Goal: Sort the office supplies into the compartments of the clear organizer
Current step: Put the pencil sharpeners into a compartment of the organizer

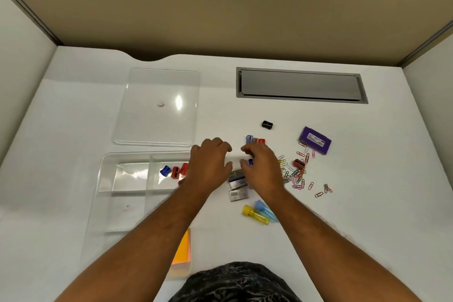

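The clear organizer (122, 193) lies at the left of the white desk; its upper middle compartment holds a blue sharpener (165, 171) and two red sharpeners (175, 172). My left hand (208, 164) hovers at the organizer's right edge with fingers loosely curled and nothing in it. My right hand (262, 169) pinches a small blue sharpener (250, 162) between thumb and fingers. Just beyond it lie a blue sharpener (249, 139) and red sharpeners (261, 141). Small staple boxes (239, 195) sit under my hands.
The organizer's clear lid (157, 108) lies behind it. A black sharpener (267, 124), a purple box (315, 140), a red sharpener (299, 163), scattered coloured paper clips (297, 176), yellow and blue tubes (256, 214) and orange sticky notes (182, 252) lie around. A grey cable hatch (300, 86) is set in the desk.
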A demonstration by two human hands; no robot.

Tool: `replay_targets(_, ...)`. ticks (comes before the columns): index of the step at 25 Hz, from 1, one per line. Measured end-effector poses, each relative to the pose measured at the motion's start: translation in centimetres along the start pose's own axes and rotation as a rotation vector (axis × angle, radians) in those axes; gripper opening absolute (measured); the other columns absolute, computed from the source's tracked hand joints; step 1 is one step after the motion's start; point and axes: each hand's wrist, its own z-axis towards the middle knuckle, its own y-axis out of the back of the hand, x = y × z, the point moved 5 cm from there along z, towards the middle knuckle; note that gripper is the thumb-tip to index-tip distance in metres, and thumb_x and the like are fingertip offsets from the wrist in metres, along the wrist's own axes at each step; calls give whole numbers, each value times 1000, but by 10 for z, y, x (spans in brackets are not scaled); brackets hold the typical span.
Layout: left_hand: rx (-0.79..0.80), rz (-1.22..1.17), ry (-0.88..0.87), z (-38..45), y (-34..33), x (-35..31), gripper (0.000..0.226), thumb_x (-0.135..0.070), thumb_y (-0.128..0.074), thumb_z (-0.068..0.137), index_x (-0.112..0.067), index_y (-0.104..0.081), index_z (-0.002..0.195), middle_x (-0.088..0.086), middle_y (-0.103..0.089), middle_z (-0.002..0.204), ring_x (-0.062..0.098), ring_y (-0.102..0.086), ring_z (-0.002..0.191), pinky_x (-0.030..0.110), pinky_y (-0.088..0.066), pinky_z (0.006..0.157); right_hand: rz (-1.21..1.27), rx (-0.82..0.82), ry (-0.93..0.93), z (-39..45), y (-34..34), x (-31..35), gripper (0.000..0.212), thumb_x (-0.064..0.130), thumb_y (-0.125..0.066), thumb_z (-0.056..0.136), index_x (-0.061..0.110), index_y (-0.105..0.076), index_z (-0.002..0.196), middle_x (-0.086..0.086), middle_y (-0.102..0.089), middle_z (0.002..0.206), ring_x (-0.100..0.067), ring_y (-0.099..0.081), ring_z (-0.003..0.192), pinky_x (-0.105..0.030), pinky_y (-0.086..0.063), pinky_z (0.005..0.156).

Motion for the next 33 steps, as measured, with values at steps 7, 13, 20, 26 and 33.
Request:
replay_targets(7,142,47,47,39,-53,-53,42,-48,-66,85,-25,-57,119,-4,-65,108,22,-58,103,39,-40,86,-111,-11,-138,17,36,-69,33,21,-77,89,17,-68,120,-2,-67,116,-22,-62,109,-38,-55,89)
replay_targets(13,182,104,45,45,-74,-70,25,-31,-62,88,-23,-56,110,-3,-66,94,22,-60,90,38,-40,79,-130,58,-137,30,32,-86,33,34,-76,92,20,-65,120,-1,-65,116,-19,-62,106,-37,-56,87)
replay_targets(20,96,35,84,36,-46,-55,19,-32,-64,87,-27,-56,104,-8,-65,94,19,-57,89,36,-32,77,-49,-18,-107,28,34,-71,27,32,-76,92,19,-69,114,3,-66,108,-14,-62,97,-32,-55,80)
replay_targets(26,-152,-27,270,-12,20,19,29,-39,-73,83,-30,-61,108,-12,-68,95,15,-61,90,39,-42,84,55,51,92,-3,-4,15,20,36,-72,88,27,-70,106,13,-61,102,-11,-61,94,-31,-54,75)
replay_targets(33,-125,71,444,-70,43,108,24,-45,-76,82,-29,-66,97,-8,-70,93,15,-60,88,36,-40,79,-126,281,321,-28,-74,97,25,33,-73,92,22,-72,115,2,-61,110,-20,-61,100,-38,-56,82)
